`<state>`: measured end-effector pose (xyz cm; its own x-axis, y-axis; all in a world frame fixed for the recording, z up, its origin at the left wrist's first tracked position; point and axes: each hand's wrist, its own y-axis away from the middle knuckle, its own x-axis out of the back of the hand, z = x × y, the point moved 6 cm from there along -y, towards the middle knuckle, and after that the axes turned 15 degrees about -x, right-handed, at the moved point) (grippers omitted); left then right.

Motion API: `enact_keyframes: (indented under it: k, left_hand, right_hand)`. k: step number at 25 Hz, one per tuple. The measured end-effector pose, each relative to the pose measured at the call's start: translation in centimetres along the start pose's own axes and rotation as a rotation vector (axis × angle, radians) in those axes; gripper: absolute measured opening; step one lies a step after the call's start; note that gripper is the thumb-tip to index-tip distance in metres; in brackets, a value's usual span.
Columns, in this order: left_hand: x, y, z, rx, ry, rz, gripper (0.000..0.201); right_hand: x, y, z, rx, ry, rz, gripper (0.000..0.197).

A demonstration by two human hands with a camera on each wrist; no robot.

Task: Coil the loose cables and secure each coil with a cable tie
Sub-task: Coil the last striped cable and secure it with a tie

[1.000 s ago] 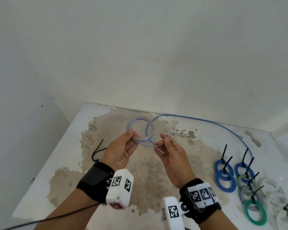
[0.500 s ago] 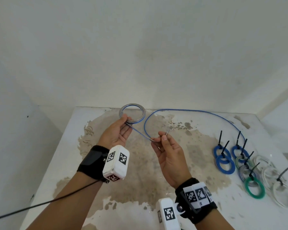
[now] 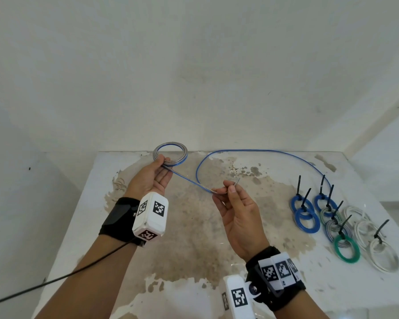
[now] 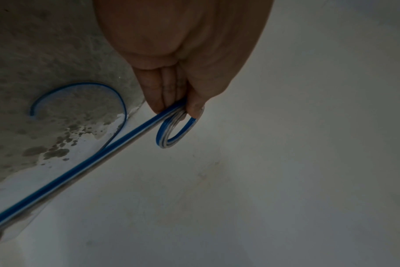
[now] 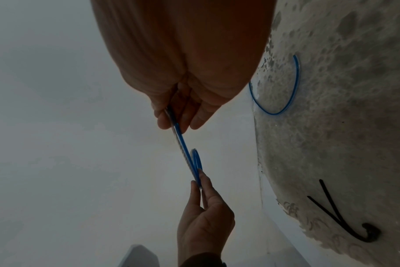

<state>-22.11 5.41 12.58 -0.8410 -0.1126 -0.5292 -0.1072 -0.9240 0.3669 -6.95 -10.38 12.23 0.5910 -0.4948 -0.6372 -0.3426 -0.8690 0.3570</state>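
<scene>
My left hand [image 3: 162,162] pinches a small blue-and-grey cable coil [image 3: 171,155] between thumb and fingers, up near the table's far edge. A straight strand [image 3: 189,180] runs from it down to my right hand [image 3: 226,191], which pinches it between thumb and forefinger. From there the loose blue cable [image 3: 263,151] loops back and arcs across the table to the right. The left wrist view shows the pinched coil [image 4: 171,140] and strand [image 4: 80,168]. In the right wrist view the strand [image 5: 178,137] leads to the coil [image 5: 195,159], and a black cable tie [image 5: 338,216] lies on the table.
On the stained white table [image 3: 194,249], several tied coils lie at the right: blue [image 3: 306,219], grey [image 3: 336,226], green [image 3: 347,248] and white [image 3: 382,252], each with a black tie. White walls stand behind and to the left.
My hands have moved apart. The left one carried the coil up and to the left, and the strand between them now runs straight instead of looping.
</scene>
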Motion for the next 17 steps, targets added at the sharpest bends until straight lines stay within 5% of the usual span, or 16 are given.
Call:
enact_keyframes:
  k: [13,17]
  left_hand:
    - [0.4,0.1,0.5,-0.062,-0.006,-0.023,0.012]
    - [-0.2,3.1,-0.4,-0.094,-0.191,-0.235,0.010]
  right_hand:
    - [1.0,0.7,-0.1,-0.058,-0.068,0.051,0.020]
    - [3.9,0.6,-2.9,-0.049,-0.043,0.114,0.025]
